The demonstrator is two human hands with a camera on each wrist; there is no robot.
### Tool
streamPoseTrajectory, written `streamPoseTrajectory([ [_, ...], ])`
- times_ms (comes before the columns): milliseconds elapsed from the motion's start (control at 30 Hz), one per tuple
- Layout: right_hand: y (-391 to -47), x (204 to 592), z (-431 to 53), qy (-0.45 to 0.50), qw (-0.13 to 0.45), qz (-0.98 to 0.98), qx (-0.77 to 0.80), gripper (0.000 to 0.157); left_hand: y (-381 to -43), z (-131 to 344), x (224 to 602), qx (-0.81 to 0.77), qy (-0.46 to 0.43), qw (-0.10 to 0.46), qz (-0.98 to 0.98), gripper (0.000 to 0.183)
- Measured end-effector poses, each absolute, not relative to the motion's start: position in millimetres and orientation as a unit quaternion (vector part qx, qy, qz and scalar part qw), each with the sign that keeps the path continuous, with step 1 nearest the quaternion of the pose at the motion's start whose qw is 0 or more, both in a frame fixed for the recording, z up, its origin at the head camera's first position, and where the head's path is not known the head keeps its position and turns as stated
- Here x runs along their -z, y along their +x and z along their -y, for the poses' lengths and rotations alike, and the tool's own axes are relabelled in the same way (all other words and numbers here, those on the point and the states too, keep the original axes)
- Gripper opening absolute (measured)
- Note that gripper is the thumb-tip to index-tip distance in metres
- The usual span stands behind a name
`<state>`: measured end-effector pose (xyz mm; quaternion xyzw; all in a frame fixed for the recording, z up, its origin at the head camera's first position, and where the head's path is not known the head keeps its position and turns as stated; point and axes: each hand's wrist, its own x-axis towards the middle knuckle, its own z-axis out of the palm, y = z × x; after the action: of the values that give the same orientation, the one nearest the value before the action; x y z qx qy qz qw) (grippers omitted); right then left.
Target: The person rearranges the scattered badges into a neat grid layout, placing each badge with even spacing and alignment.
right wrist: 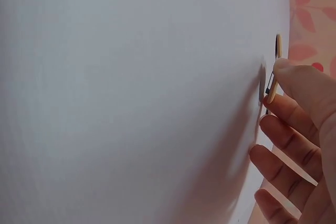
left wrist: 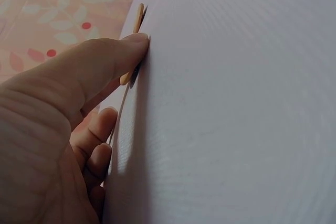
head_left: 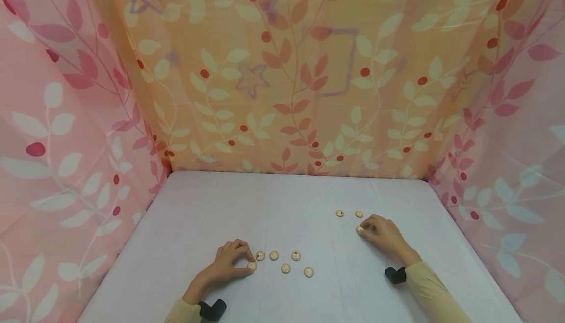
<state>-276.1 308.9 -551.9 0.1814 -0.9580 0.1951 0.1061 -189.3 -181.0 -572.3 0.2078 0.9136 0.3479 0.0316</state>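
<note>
My right hand (head_left: 383, 234) pinches a small round wooden disc (head_left: 360, 228) between thumb and fingertips. In the right wrist view that disc (right wrist: 272, 87) is seen edge-on, close over the white cloth and its own shadow. Just beyond it lie two more discs, one marked with a dark spot (head_left: 339, 213) and a plainer one (head_left: 359, 214). My left hand (head_left: 230, 263) has thumb and index finger at opposite sides of another disc (head_left: 252, 266) on the table. The left wrist view shows the thumb (left wrist: 134, 48) partly hiding this disc (left wrist: 125, 78).
Right of the left hand, several similar discs lie loosely spread, among them a dark-marked disc (head_left: 295, 255) and a nearer disc (head_left: 308, 272). The white table (head_left: 247, 205) is bounded by a patterned orange curtain (head_left: 287, 117) behind and pink curtains (head_left: 53, 166) at both sides.
</note>
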Motion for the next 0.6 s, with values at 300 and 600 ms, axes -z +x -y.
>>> streamPoseTrajectory([
  [300, -280, 547, -320, 0.155, 0.107, 0.964, -0.186, 0.019, -189, 182, 572, -0.346, 0.216, 0.032, -0.913, 0.018],
  [600, -287, 547, -329, 0.161, 0.137, 0.964, -0.161, 0.021, -188, 180, 570, -0.338, 0.215, 0.023, -0.916, 0.017],
])
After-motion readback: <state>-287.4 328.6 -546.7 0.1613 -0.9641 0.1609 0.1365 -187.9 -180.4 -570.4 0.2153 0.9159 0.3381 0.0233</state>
